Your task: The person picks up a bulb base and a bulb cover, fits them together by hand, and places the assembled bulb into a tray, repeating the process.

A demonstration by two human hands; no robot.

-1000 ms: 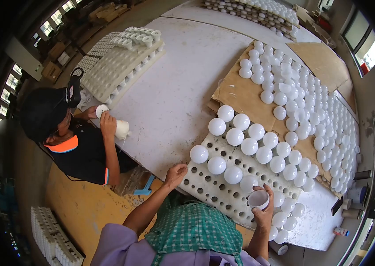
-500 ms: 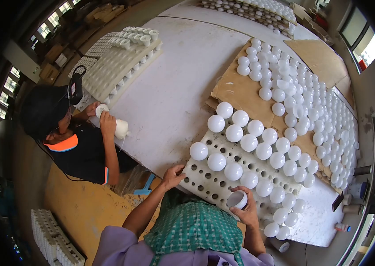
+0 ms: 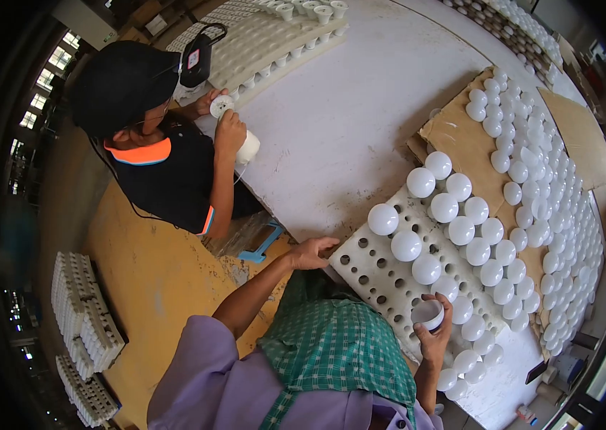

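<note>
**My right hand (image 3: 438,331) holds a white cup (image 3: 427,314) over the holed board (image 3: 373,251)**

The pale table (image 3: 317,143) spreads across the view. On its far right, a brown cardboard sheet (image 3: 460,132) carries crowded white globes (image 3: 528,172). Across the table's edge, a co-worker (image 3: 167,190) holds a white disc (image 3: 222,106) near a rounded white piece (image 3: 248,147).

At the top, a pale tray (image 3: 260,43) carries white flared pieces (image 3: 321,14) on its upper face, with more showing along its side. In front of me, rows of larger globes (image 3: 426,269) sit on the board's far side, while dark holes show nearer me. My cup's open mouth faces up and shows its pale inside; it is just beside the nearest row. My right fingers and thumb are closed around it. My left hand (image 3: 310,254) is partly open, fingers reaching forward and touching the board's corner.

Compared with the earlier view, everything has swung round, and more of the white stacks (image 3: 88,315) at lower left shows. The cup is now closer to the nearest row; the disc is still in the co-worker's grasp.

A small tag (image 3: 193,59) on the co-worker's headgear has marks too small to read.
</note>
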